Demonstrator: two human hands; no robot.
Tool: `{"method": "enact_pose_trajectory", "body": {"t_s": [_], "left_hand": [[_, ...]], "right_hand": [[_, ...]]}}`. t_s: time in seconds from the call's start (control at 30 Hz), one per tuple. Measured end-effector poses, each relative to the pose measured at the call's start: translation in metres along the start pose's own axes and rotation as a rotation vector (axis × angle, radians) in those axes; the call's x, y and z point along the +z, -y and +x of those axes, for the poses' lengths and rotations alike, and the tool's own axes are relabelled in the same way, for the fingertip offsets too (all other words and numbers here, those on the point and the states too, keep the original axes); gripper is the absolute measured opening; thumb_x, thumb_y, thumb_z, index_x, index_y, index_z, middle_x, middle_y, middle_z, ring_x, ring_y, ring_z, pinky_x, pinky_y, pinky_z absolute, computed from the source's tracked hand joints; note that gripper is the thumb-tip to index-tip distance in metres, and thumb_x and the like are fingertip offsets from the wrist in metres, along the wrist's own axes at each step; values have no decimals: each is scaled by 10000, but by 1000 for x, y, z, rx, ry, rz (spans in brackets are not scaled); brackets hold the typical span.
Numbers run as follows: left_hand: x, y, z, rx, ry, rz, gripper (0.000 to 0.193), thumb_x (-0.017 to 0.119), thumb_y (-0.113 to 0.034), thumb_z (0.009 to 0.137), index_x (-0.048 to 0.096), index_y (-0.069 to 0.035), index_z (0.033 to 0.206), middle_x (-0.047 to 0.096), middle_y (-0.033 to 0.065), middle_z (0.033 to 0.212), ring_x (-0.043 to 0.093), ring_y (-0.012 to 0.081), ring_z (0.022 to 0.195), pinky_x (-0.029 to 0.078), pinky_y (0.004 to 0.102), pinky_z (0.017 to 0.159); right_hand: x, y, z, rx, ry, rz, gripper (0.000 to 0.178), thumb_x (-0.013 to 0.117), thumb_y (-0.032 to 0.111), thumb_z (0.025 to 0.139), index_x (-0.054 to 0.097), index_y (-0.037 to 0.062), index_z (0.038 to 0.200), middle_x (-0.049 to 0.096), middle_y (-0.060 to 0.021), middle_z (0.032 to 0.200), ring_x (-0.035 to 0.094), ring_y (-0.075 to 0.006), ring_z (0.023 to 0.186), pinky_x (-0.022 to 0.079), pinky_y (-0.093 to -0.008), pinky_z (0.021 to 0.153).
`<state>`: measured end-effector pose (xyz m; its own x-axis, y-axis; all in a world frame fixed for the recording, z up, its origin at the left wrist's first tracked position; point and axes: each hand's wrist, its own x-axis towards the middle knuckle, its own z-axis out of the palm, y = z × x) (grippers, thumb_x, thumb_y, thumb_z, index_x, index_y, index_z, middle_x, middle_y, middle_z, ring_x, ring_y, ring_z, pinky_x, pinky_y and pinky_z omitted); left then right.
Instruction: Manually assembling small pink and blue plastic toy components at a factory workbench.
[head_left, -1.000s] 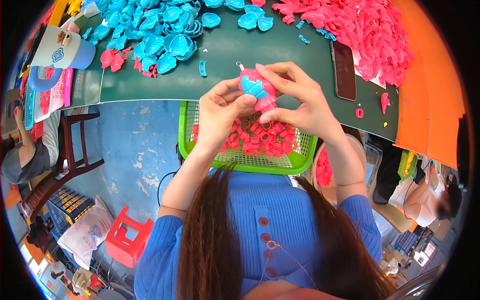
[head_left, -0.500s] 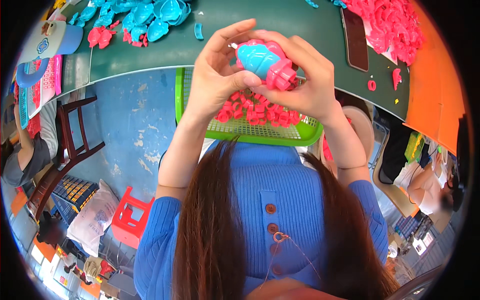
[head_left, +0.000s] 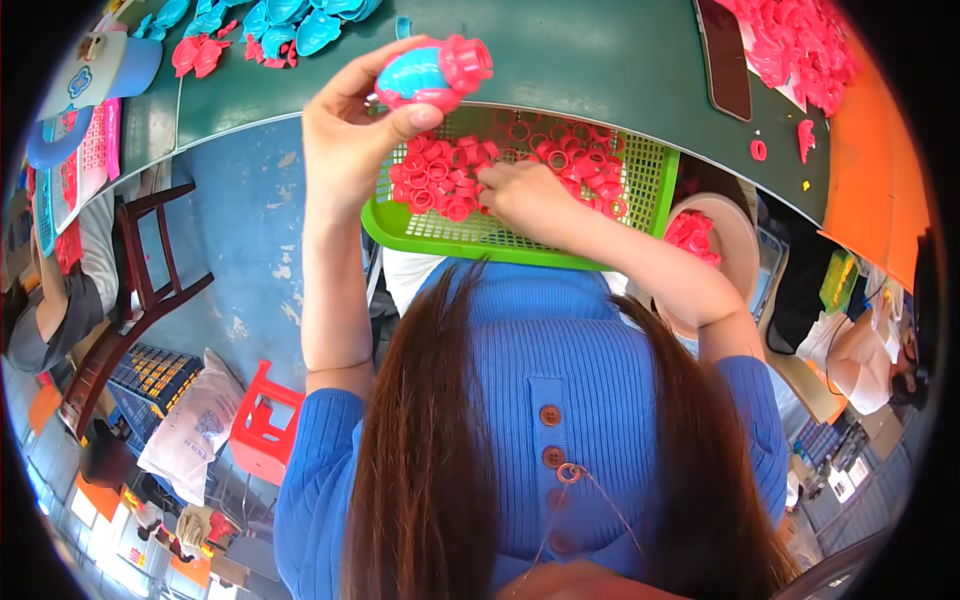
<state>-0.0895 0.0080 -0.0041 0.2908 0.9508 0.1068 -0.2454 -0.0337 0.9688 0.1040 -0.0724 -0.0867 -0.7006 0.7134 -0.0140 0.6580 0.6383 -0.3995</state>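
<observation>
Right hand dropped into basket; toy lies sideways.

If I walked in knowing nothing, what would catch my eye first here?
Probably the blue and pink plastic toy held up in the left hand, above the green table's edge. Just below it, the right hand reaches into a bright green basket heaped with pink rings, resting on the person's lap.

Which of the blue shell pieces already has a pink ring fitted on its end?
The blue shell held up in the left hand. It carries a pink ring; the loose blue shells on the table have none.
</observation>
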Motion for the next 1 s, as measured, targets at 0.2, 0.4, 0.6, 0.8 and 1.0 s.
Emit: {"method": "enact_pose_trajectory", "body": {"t_s": [0.2, 0.4, 0.6, 0.8, 1.0], "left_hand": [[16, 3, -3, -57, 76, -52, 556, 794, -59, 660, 550, 44, 1149, 606, 108, 1060, 598, 143, 928, 510, 277, 819], [36, 2, -11, -188, 170, -108, 602, 802, 0, 616, 536, 38, 1154, 603, 93, 1051, 604, 144, 920, 525, 285, 805], [67, 9, -14, -239, 94, -51, 577, 797, -17, 640, 526, 36, 1146, 601, 113, 1064, 600, 162, 949, 515, 295, 832], [75, 6, -12, -232, 37, -62, 586, 788, -36, 663, 498, 40, 1166, 592, 133, 1094, 599, 180, 974, 512, 301, 840], [83, 3, -11, -220, 54, -7, 574, 783, -52, 673, 504, 42, 1166, 596, 126, 1096, 600, 172, 969, 505, 293, 838]], "right_hand": [[-15, 6, -1, 37, -164, 210, 89, 620, 54, 687, 539, 17, 685, 588, -92, 816, 617, -221, 762, 503, -333, 594], [-126, 6, -20, 492, -669, 407, 241, 603, -26, 760, 659, 9, 992, 649, -63, 781, 598, -81, 649, 491, -211, 579], [-139, 7, -22, 497, -777, 620, 226, 592, -66, 783, 655, -16, 995, 663, -110, 926, 638, -129, 794, 522, -248, 721], [-139, -11, -33, 355, -667, 1202, 318, 630, -76, 763, 591, -73, 1078, 616, -160, 1057, 593, -200, 985, 490, -306, 879], [-147, -28, -39, 300, -601, 1122, 312, 681, -88, 696, 656, -32, 1003, 588, -76, 865, 598, -159, 834, 503, -277, 789]]}}
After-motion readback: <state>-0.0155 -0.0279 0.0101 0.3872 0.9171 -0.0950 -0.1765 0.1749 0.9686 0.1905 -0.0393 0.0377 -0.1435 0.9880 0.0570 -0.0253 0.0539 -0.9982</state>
